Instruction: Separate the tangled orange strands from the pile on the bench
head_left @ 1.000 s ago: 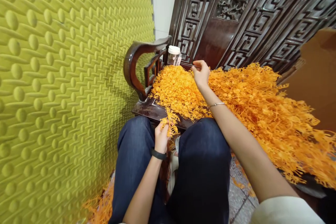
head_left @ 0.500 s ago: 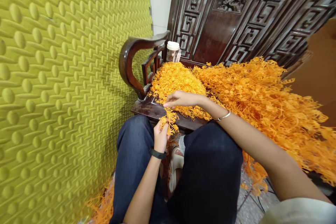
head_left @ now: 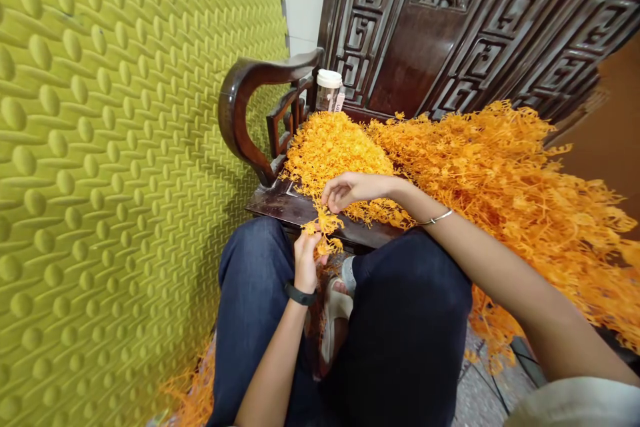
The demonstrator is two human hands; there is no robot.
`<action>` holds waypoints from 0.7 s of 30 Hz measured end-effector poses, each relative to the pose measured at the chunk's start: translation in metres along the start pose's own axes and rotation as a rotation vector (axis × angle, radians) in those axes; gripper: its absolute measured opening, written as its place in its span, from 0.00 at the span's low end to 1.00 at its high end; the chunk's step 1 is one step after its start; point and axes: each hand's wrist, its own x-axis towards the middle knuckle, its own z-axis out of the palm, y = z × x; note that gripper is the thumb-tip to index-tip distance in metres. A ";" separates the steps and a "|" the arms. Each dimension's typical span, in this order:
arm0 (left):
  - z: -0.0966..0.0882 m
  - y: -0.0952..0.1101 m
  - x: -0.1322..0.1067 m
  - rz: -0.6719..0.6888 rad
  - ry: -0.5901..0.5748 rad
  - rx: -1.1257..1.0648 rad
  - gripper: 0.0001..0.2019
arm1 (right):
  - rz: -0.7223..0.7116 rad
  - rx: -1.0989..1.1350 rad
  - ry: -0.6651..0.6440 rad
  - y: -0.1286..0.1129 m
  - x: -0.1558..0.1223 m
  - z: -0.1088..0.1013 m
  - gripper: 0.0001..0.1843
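Observation:
Between the fingers and thumb of my left hand (head_left: 306, 257) is a small bunch of frilly orange artificial flower pieces (head_left: 327, 223), held above the gap between my knees. My right hand (head_left: 345, 190) is just above it, fingers curled and fingertips pinched at the bunch's upper end. What exactly lies between those fingertips is too small to make out. Behind my right hand, a heap of loose yellow-orange flower pieces (head_left: 340, 147) covers part of the dark wooden seat (head_left: 277, 203).
A larger pile of orange artificial flower stems (head_left: 500, 173) spreads to the right. A lidded cup (head_left: 329, 90) stands at the back beside the curved armrest (head_left: 240, 93). Yellow textured matting (head_left: 125, 147) rises on the left. More orange strands (head_left: 193, 387) lie low at left.
My right hand has shifted slightly right, and its fingers have curled in at the top of the bunch. My left hand keeps its hold, almost in place.

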 end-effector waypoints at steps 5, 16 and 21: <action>0.004 0.005 -0.001 0.021 0.020 0.054 0.15 | -0.031 -0.142 0.066 -0.008 0.000 0.008 0.17; 0.005 0.002 -0.001 0.054 0.040 0.094 0.16 | -0.093 -0.203 0.047 -0.009 0.001 0.014 0.12; 0.006 0.005 0.000 0.048 0.108 0.083 0.18 | -0.077 -0.183 0.213 -0.012 0.003 0.013 0.09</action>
